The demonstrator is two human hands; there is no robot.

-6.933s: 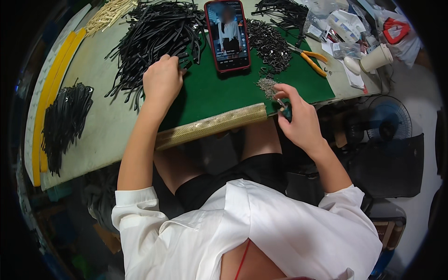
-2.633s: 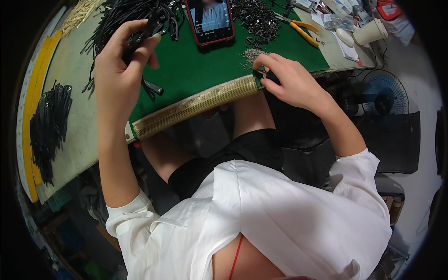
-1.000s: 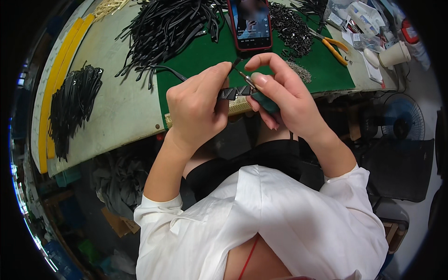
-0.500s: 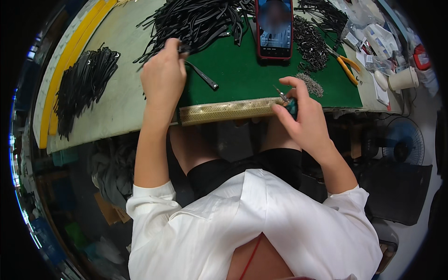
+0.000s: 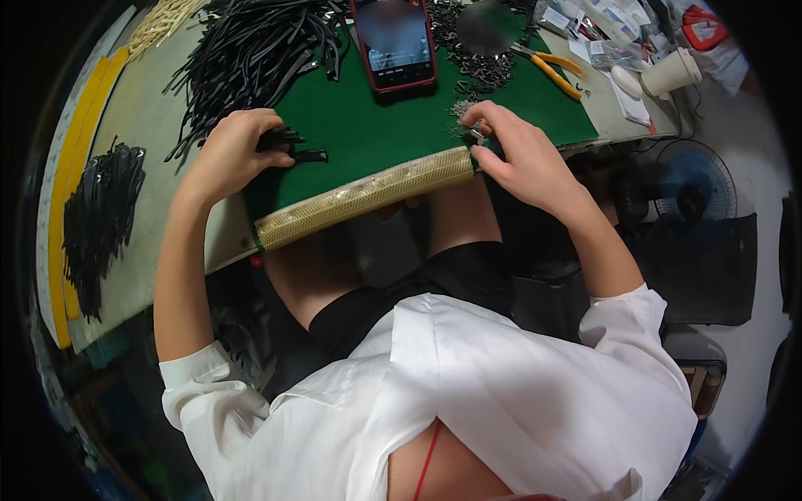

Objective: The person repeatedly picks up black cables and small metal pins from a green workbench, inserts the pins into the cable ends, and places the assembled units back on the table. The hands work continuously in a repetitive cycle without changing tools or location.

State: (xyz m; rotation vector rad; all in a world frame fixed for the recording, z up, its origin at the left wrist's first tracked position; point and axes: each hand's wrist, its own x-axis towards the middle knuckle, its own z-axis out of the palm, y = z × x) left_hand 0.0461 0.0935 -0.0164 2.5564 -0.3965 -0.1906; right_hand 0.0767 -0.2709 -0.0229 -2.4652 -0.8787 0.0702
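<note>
My left hand [image 5: 238,153] is closed round several black eyeglass temples [image 5: 282,138], their ends poking out past the fingers above the green mat. The hand is beside the large heap of black temples [image 5: 251,54]. My right hand [image 5: 520,157] is curled at the mat's near edge, by the right end of the gold mesh-covered roll [image 5: 368,190]. Between its thumb and fingers shows the metal part of a small screwdriver [image 5: 477,134]; its handle is mostly hidden. Just beyond those fingertips lies a small pile of tiny silver screws [image 5: 459,110].
A phone [image 5: 396,46] stands at the far middle of the green mat [image 5: 359,117]. Right of it are a heap of small dark metal parts [image 5: 480,73] and orange-handled pliers [image 5: 551,71]. A white cup [image 5: 671,73] stands far right; a bundle of temples [image 5: 104,221] lies left.
The table has shifted leftward in the view. The single temple lying on the mat is no longer seen there, and my left hand now holds several. My right hand has closed in beside the screws.
</note>
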